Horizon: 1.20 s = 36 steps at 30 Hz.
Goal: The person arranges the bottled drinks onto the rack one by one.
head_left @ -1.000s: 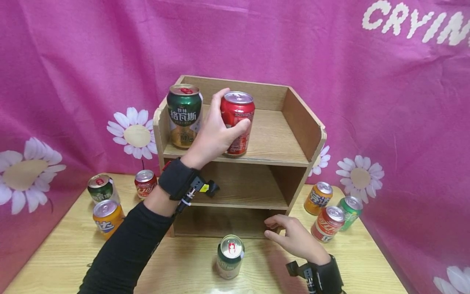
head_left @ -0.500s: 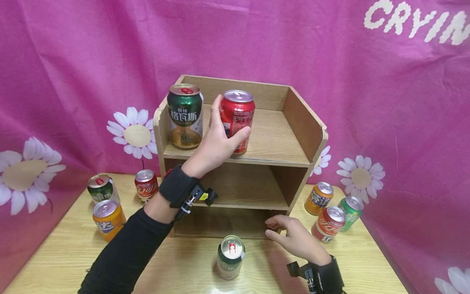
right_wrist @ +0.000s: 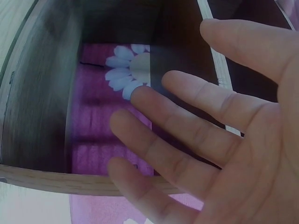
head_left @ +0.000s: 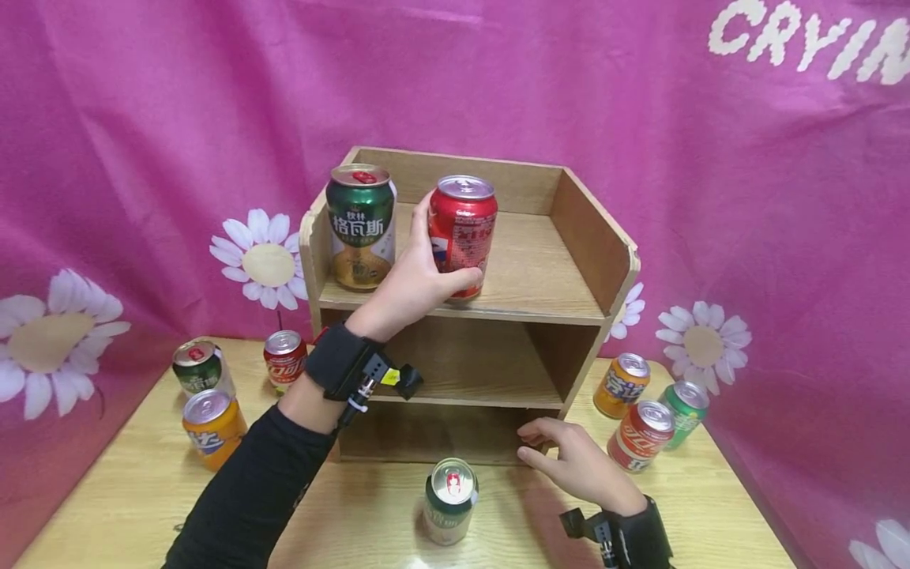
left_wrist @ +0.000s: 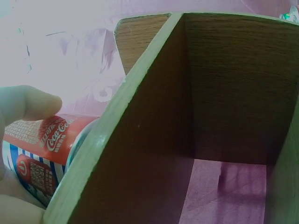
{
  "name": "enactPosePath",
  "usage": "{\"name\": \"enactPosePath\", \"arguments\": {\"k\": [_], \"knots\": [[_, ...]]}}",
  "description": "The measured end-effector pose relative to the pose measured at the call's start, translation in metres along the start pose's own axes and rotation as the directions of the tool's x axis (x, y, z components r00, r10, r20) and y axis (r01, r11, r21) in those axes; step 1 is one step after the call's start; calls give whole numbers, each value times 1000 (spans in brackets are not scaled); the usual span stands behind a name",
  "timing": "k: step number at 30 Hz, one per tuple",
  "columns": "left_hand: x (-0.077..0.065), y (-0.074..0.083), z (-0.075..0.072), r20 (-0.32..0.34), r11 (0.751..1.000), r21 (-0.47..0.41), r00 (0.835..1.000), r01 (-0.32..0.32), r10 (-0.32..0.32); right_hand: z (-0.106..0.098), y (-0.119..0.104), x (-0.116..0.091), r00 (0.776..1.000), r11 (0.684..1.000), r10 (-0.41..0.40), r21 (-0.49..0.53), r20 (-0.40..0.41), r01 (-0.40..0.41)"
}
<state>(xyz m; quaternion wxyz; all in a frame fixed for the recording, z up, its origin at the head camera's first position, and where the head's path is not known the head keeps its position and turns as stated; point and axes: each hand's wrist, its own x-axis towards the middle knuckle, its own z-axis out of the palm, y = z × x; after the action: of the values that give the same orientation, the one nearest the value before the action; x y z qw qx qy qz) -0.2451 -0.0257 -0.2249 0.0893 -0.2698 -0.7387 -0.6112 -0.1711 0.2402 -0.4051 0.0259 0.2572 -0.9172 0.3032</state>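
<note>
My left hand [head_left: 415, 276] is around a red Coca-Cola can [head_left: 472, 229] standing on the top level of the wooden shelf [head_left: 543, 269]. Its fingers lie along the can's left side and the thumb across the front near the bottom. In the left wrist view the thumb lies over the Coca-Cola can [left_wrist: 58, 137] and casts a shadow on it. A green and gold kvass can [head_left: 361, 229] stands just left of it. My right hand [head_left: 572, 462] is by the shelf's lower right corner, holding nothing; its fingers [right_wrist: 187, 126] are spread and relaxed in the right wrist view.
Another green kvass can [head_left: 450, 502] stands on the table before the shelf. Left of the shelf are a kvass can [head_left: 202, 370], an orange can [head_left: 213, 431] and a red can [head_left: 286, 363]. To the right stand orange [head_left: 622, 387], red [head_left: 640, 438] and green [head_left: 686, 411] cans.
My left thumb has slid down the front of the Coca-Cola can, and the can has turned slightly. It stays at about the same spot on the top level. My right hand is nearly still.
</note>
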Motion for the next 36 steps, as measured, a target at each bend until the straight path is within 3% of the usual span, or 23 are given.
{"name": "enactPosePath", "arguments": {"k": [10, 36], "knots": [[-1, -2, 2, -5, 1000, 7, 1000, 5, -5, 1, 2, 1, 1000, 1000, 25, -15, -2, -25], [-2, -3, 7, -125, 987, 160, 992, 35, -15, -1, -2, 0, 1000, 1000, 7, 13, 10, -7]]}}
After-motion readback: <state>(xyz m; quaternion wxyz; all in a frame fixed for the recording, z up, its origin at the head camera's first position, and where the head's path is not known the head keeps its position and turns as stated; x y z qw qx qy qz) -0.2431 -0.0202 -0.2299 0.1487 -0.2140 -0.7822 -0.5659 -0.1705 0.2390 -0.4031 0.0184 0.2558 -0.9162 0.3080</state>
